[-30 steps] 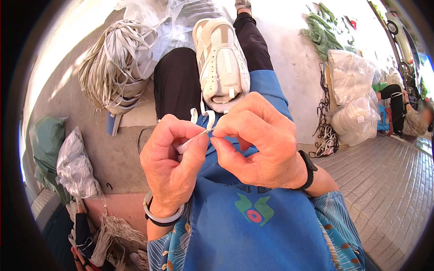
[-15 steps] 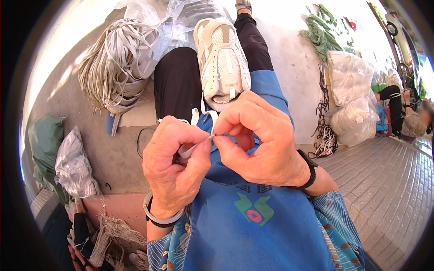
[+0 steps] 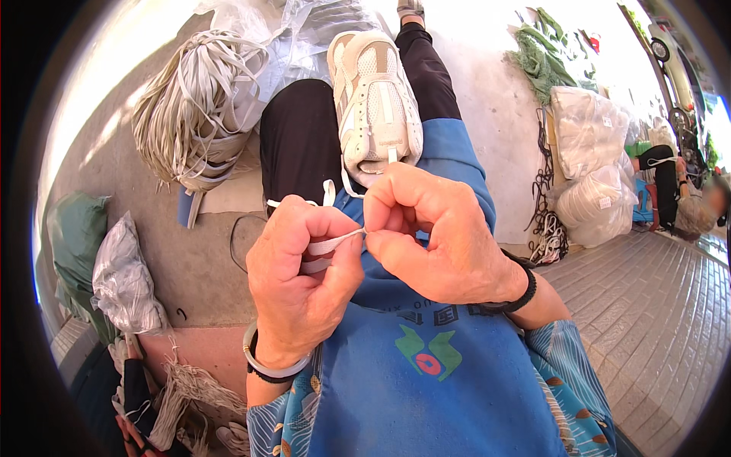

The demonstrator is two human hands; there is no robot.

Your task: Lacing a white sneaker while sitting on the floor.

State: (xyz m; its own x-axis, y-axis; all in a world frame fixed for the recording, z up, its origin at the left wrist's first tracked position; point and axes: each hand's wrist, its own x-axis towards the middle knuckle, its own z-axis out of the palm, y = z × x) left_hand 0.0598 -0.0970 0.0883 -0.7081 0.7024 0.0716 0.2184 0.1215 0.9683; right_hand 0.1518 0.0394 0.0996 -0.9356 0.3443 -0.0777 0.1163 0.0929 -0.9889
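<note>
A white and beige sneaker (image 3: 375, 107) rests between my thighs, its heel opening toward me. Over my blue apron (image 3: 442, 396), both hands meet just below the shoe. My left hand (image 3: 304, 274) pinches a flat white shoelace (image 3: 331, 244), with a fold of it tucked across the fingers. At the lace's end, my right hand (image 3: 442, 236) closes thumb and forefinger against the left fingertips. A loop of the lace stands up behind my left knuckles, close to the shoe's heel. The exact tip between the fingers is too small to make out.
Bundled pale laces (image 3: 198, 107) sit at the left beside clear plastic wrapping (image 3: 320, 30). Green (image 3: 76, 244) and grey bags (image 3: 126, 278) stand lower left, above more loose laces (image 3: 186, 396). Wrapped bundles (image 3: 590, 160) and dark cords (image 3: 544, 206) lie right; another person (image 3: 697, 206) sits far right.
The lace is now drawn straight between my fingertips, where a bunched crossing was before. The strand by the shoe's heel has slackened, and my right hand has shifted slightly.
</note>
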